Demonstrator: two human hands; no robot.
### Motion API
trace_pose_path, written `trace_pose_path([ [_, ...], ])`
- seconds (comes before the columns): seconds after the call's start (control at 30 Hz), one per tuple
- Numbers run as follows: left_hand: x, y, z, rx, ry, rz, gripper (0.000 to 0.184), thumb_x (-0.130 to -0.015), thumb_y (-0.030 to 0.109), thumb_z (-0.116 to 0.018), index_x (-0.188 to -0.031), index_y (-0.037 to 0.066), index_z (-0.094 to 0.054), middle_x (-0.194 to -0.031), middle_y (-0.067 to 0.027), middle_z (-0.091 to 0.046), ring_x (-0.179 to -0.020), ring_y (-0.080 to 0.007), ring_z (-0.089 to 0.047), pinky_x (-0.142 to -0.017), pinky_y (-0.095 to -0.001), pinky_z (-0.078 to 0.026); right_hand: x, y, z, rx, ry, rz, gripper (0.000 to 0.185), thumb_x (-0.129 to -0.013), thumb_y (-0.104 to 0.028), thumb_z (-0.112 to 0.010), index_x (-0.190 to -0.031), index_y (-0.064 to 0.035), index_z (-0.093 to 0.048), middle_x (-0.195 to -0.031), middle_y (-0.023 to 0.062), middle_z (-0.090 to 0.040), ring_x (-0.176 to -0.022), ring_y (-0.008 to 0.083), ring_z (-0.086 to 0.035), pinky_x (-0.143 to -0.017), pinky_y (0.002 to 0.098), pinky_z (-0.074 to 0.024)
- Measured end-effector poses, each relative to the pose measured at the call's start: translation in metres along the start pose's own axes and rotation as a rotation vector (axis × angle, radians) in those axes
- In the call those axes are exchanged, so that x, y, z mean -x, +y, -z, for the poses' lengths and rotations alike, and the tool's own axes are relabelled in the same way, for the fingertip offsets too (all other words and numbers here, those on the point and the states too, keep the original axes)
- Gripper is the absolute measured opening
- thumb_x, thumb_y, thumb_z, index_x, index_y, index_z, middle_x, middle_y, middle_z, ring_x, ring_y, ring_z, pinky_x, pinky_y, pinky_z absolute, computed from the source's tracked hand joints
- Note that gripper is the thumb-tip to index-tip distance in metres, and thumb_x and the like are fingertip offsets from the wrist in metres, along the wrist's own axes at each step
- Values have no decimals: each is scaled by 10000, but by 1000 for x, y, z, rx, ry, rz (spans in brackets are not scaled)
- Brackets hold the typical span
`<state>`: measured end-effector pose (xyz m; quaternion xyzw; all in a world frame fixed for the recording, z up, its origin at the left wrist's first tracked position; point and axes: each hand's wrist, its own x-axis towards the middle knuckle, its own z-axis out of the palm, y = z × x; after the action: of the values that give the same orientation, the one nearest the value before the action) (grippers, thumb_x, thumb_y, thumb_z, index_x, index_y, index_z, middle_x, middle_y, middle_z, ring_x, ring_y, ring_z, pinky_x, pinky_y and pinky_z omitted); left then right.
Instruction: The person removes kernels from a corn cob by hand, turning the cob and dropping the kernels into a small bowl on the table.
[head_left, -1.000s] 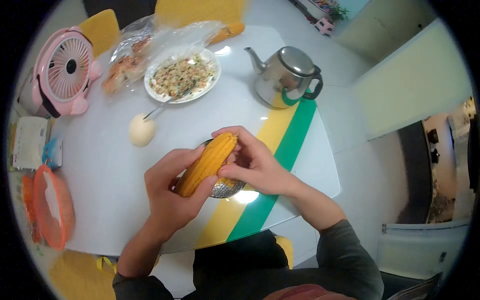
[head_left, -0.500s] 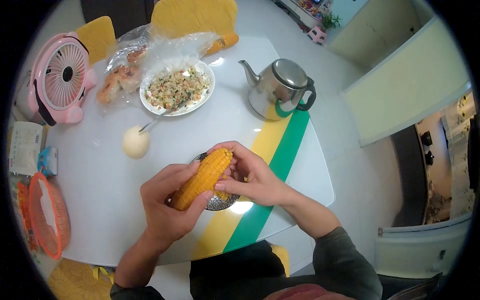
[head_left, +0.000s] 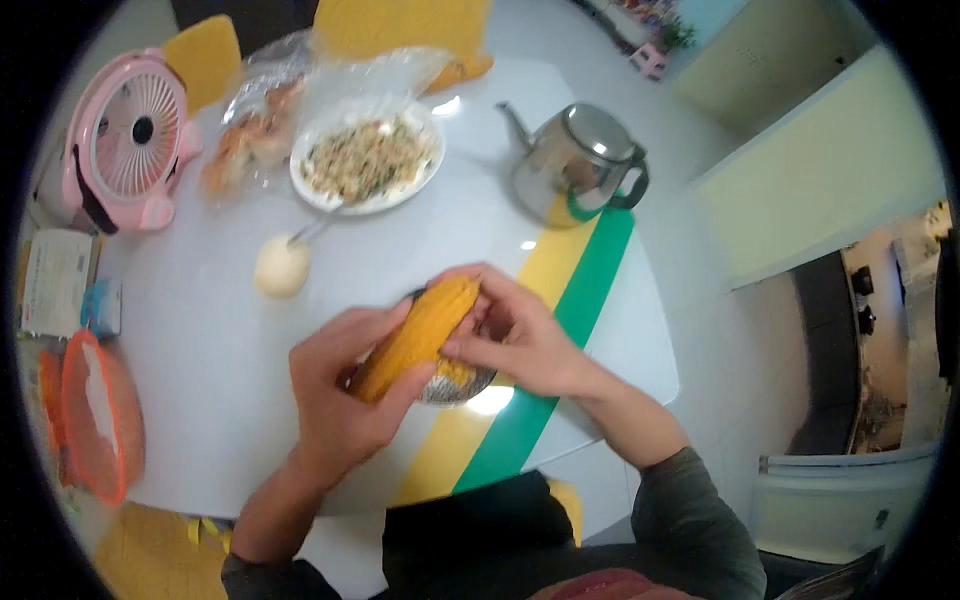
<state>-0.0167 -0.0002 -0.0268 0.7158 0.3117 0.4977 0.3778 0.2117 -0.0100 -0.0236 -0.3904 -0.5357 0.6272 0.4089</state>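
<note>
Two hands on one corn cob (head_left: 415, 340) at mid-table, and we go left to right! Far left, a coral plastic basket (head_left: 128, 425) sits at the edge of the white table (head_left: 200, 400), with a pink fan (head_left: 140, 130) beyond it. Next, baked bread (head_left: 250, 140) in a clear plastic bag (head_left: 330, 72), and nearer us a pale round bun (head_left: 282, 267), the handle of a utensil reaching it from the oval plate of fried rice (head_left: 437, 165).

Now the left hand (head_left: 345, 375): thumb and fingers curved part-way open around the cob's lower end, holding it firmly at a tilt. Under the cob, a patterned bowl (head_left: 455, 388), partly hidden, with yellow kernels (head_left: 455, 368) showing. And the right hand (head_left: 525, 340), half closed, fingers round the upper end, thumb at the cob's side; whether it pinches a kernel, I cannot tell. Further right, a steel kettle (head_left: 570, 165), upright, spout pointing left!
</note>
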Motion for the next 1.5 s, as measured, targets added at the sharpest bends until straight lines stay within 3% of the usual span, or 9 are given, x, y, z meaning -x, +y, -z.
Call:
trace_pose_path([
  [0.07,2,1,2,10,5,89,454,-791,1,-830,-1228,-28,-711,-1031,-165,-735,-904,-191,-722,-662,-260,-567,4,-5,-4,63,0,-24,551,-942,6,-714,-1439,-23,-478,-1078,11,-632,-982,75,-616,-880,243,-507],
  [0.17,5,7,5,30,-44,232,460,-818,-36,-800,-1263,-65,-690,-1147,-156,-722,-1069,-202,-691,-919,-304,-560,3,0,-4,71,-29,61,581,-949,-18,-708,-1465,-7,-442,-1101,19,-636,-987,78,-615,-886,240,-508],
  [0.27,8,3,0,163,-16,210,465,-818,-44,-798,-1270,-63,-688,-1151,-156,-721,-1070,-197,-691,-914,-295,-561,4,-1,-8,32,-11,67,613,-949,-67,-740,-1477,-5,-434,-1144,33,-645,-980,80,-607,-878,240,-504],
  [0.37,5,-4,-3,109,-5,88,498,-795,-16,-830,-1275,-5,-696,-1068,-127,-728,-938,-163,-718,-695,-247,-612,2,-1,-7,8,-4,82,612,-945,-67,-764,-1462,-5,-442,-1147,43,-649,-980,85,-613,-872,249,-510],
  [0.47,4,-2,-5,70,-11,77,526,-779,-2,-849,-1282,4,-696,-1075,-126,-730,-943,-163,-721,-694,-251,-617,1,3,-8,3,5,97,605,-937,-33,-766,-1450,-5,-447,-1139,46,-652,-982,84,-616,-872,255,-515],
  [0.57,4,5,-1,58,-64,150,547,-771,-65,-840,-1293,-56,-679,-1166,-145,-716,-1053,-198,-697,-888,-293,-579,1,3,-8,-22,7,102,607,-931,-8,-765,-1448,-6,-446,-1130,46,-654,-985,88,-619,-879,258,-518],
  [0.97,4,2,-1,130,-38,232,593,-745,-31,-890,-1301,-46,-682,-1160,-114,-716,-1078,-167,-683,-899,-273,-575,1,2,-10,-5,50,47,591,-933,45,-710,-1461,-6,-450,-1120,29,-637,-964,73,-588,-876,244,-498],
  [1.27,1,11,-2,283,30,427,328,-955,60,-749,-1268,-25,-704,-1080,-113,-735,-953,-131,-697,-731,-238,-577,1,0,-12,-51,45,48,642,-932,-22,-751,-1489,-16,-432,-1126,28,-634,-956,77,-577,-880,242,-497],
  [1.5,4,9,-9,150,56,299,271,-997,53,-682,-1245,-54,-708,-1064,-136,-740,-897,-134,-696,-708,-245,-553,-1,3,-21,-21,89,89,649,-918,-22,-785,-1460,-10,-428,-1137,40,-640,-975,89,-607,-880,257,-523],
])
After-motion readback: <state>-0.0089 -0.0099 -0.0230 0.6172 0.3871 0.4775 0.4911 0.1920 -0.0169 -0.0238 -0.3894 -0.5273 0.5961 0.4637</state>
